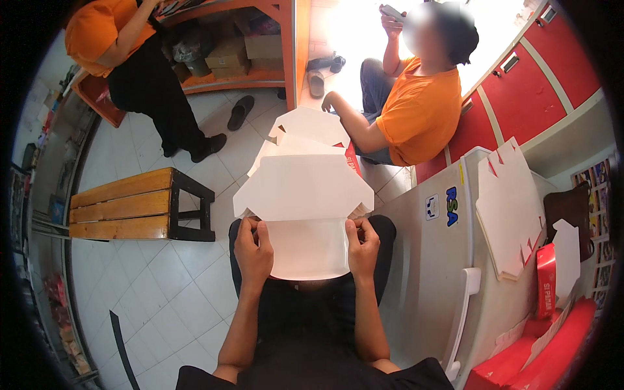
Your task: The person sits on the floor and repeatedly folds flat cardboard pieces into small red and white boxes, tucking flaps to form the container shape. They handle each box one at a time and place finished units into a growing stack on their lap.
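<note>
At the frame's centre, a cardboard blank (303, 188) is held

The left hand (252, 250) and right hand (363, 249) each pinch one side of it, thumbs uppermost. Another white blank (305, 125) shows just above; a wooden bench (120, 213) stands at middle left.

Black top (305, 370) | short black sleeves (422, 376) | dark trousers (385, 239) | forearms (246, 318) bare | left hand (254, 250) bare, slim-fingered | right hand (363, 248) bare

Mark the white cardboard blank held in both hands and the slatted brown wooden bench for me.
White cardboard blank (303, 207): head view, upper panel near the crease.
Slatted brown wooden bench (130, 207): head view, middle seat slat.
</note>
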`<state>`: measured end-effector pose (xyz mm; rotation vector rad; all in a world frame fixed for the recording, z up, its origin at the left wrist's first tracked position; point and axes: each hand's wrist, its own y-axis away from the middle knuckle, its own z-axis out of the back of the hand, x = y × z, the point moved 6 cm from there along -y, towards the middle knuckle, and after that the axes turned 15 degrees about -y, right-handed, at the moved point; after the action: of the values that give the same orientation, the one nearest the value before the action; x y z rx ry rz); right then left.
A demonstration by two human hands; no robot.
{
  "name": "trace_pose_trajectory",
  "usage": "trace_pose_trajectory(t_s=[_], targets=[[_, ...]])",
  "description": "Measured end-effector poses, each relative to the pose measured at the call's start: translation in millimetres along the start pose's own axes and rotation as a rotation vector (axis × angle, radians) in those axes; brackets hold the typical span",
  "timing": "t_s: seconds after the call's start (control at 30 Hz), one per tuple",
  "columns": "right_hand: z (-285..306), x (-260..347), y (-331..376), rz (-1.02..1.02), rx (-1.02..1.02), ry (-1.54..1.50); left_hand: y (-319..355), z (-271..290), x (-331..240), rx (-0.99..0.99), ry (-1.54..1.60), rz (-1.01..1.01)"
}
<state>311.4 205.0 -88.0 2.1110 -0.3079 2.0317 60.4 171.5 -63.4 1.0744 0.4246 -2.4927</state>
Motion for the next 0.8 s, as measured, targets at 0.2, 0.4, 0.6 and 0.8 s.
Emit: trace_pose_trajectory(t_s=[0.2, 0.4, 0.6, 0.8], targets=[[14, -1, 26, 0.123, 0.059, -0.027, 30, 16, 13, 0.057, 0.071, -0.038], [76, -62, 76, -0.02, -0.139, -0.586, 95, 43, 28, 0.075, 0.105, -0.105], [115, -99, -18, -0.129, -0.179, -0.574, 123, 48, 30, -0.034, 0.064, -0.209], [-36, -61, -147, 0.136, 0.573, 0.138, 129, 47, 41, -0.015, 0.046, -0.13]])
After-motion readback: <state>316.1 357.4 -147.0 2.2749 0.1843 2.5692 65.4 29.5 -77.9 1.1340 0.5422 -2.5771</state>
